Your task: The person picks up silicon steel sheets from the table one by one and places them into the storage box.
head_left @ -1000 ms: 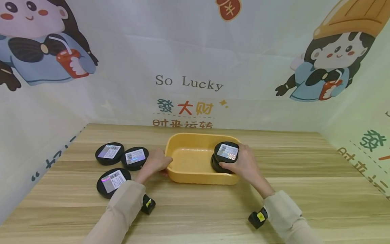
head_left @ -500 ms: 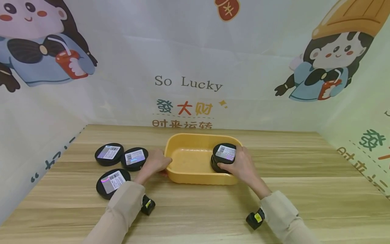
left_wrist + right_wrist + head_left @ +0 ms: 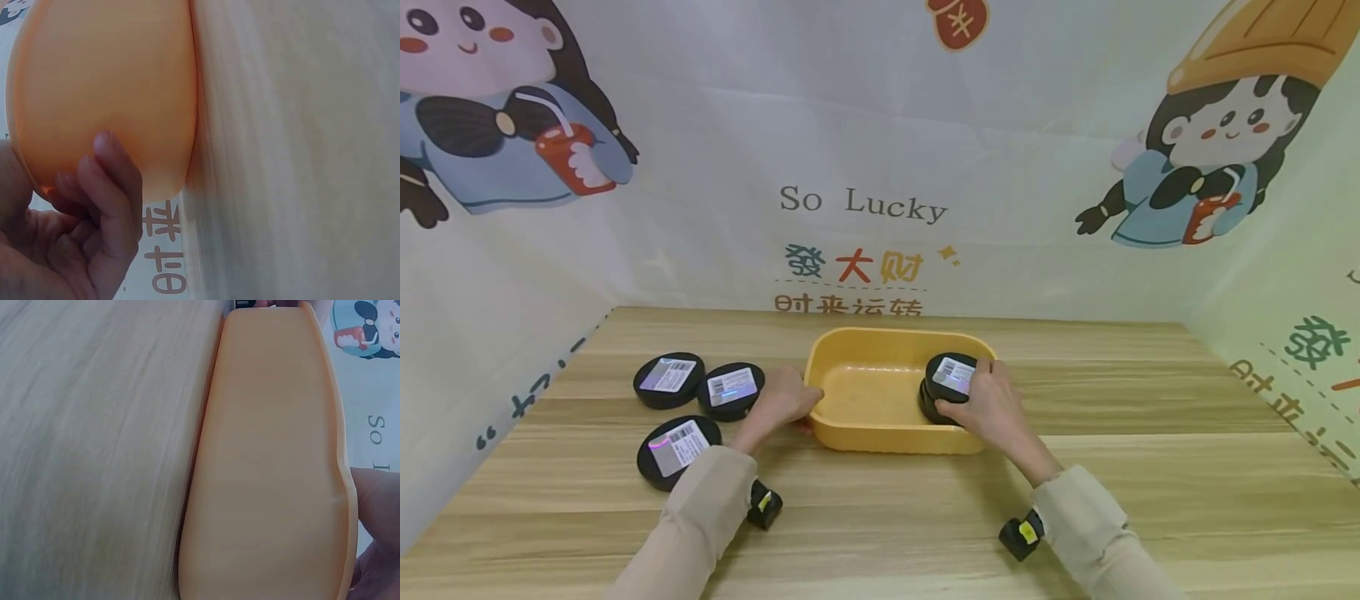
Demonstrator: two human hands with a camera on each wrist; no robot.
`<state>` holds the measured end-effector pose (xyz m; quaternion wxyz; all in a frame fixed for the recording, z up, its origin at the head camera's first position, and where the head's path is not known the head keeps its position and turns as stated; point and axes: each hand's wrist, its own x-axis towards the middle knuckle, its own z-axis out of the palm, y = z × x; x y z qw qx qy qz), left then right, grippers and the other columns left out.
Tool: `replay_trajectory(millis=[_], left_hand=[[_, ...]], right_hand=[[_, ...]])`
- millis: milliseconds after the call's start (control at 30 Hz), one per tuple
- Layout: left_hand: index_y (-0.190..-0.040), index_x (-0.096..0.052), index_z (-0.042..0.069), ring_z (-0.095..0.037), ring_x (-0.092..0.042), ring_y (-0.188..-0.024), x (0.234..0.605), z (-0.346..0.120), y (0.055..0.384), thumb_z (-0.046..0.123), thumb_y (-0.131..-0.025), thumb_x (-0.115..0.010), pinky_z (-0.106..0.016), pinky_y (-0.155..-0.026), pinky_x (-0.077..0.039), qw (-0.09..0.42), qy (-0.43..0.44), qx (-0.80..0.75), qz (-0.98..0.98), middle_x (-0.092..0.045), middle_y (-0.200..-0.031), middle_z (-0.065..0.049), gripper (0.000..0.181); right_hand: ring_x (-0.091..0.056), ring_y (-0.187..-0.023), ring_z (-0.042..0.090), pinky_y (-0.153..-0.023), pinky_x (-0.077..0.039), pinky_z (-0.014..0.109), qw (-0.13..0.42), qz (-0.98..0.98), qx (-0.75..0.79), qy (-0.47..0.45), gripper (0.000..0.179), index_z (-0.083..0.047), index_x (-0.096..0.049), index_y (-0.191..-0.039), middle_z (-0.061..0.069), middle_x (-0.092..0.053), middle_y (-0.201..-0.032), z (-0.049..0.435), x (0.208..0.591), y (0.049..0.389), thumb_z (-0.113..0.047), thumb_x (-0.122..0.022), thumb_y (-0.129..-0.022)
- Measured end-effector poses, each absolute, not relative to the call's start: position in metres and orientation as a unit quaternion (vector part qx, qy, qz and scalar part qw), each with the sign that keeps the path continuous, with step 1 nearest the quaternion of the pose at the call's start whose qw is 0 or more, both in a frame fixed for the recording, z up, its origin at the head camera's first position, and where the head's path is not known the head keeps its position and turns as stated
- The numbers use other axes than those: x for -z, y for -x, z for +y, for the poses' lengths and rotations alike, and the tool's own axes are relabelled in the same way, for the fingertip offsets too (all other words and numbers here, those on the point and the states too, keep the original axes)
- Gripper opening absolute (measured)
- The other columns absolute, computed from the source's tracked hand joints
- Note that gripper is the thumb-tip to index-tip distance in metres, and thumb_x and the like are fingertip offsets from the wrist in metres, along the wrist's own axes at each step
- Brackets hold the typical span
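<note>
A yellow plastic basin [image 3: 887, 439] sits on the wooden table. My left hand [image 3: 782, 397] grips its left rim; the left wrist view shows curled fingers [image 3: 112, 181] against the outer wall, thumb at the rim. At the basin's right end, a flat round black case [image 3: 950, 373] with a silver barcode label lies on top of another black case [image 3: 929, 407]. My right hand [image 3: 996, 406] holds the upper case between thumb and fingers, partly covering it. In the right wrist view the basin's wall [image 3: 269, 444] hides both cases, and only part of this hand [image 3: 378, 506] shows past the rim.
Left of the basin lie three more labelled black cases: one at the back [image 3: 668, 380], one near my left hand [image 3: 732, 390], and one in front [image 3: 676, 452], partly behind the left sleeve [image 3: 711, 487]. A printed cloth [image 3: 865, 150] stands behind the table.
My right hand has shifted slightly left with the upper case, which now lines up more closely over the lower one. The left hand and basin stay in place.
</note>
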<state>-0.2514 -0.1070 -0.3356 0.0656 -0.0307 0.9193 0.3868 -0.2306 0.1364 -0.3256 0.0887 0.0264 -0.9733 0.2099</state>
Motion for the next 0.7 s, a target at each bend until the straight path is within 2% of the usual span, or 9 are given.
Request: replay_trajectory(millis=[400,567,700], left_hand=[[-0.079,-0.053,-0.005,-0.010,-0.053,-0.038,0.336,-0.107,0.251,0.006,-0.077,-0.047,-0.023,-0.042,-0.048,0.066,0.032,-0.385,0.920,-0.056,-0.058,-0.010,0.013],[-0.080,-0.054,-0.005,-0.010,-0.053,-0.038,0.336,-0.107,0.252,0.006,-0.077,-0.047,-0.023,-0.042,-0.048,0.064,0.031,-0.384,0.921,-0.056,-0.059,-0.011,0.013],[-0.081,-0.054,-0.006,-0.010,-0.054,-0.039,0.336,-0.107,0.252,0.006,-0.077,-0.047,-0.022,-0.042,-0.048,0.061,0.028,-0.381,0.922,-0.057,-0.060,-0.011,0.014]], right_hand=[[-0.050,-0.092,0.038,-0.078,-0.044,0.049,0.092,-0.974,-0.203,-0.029,0.081,0.017,-0.036,-0.120,0.026,-0.045,-0.102,0.136,0.326,0.227,-0.033,-0.074,-0.069],[-0.048,-0.098,0.040,-0.083,-0.043,0.048,0.118,-0.967,-0.219,-0.058,0.078,0.018,-0.034,-0.120,0.029,-0.043,-0.109,0.141,0.326,0.222,-0.023,-0.075,-0.068],[-0.042,-0.106,0.041,-0.090,-0.039,0.048,0.125,-0.958,-0.247,-0.076,0.073,0.019,-0.032,-0.122,0.032,-0.040,-0.115,0.147,0.324,0.217,-0.012,-0.071,-0.069]])
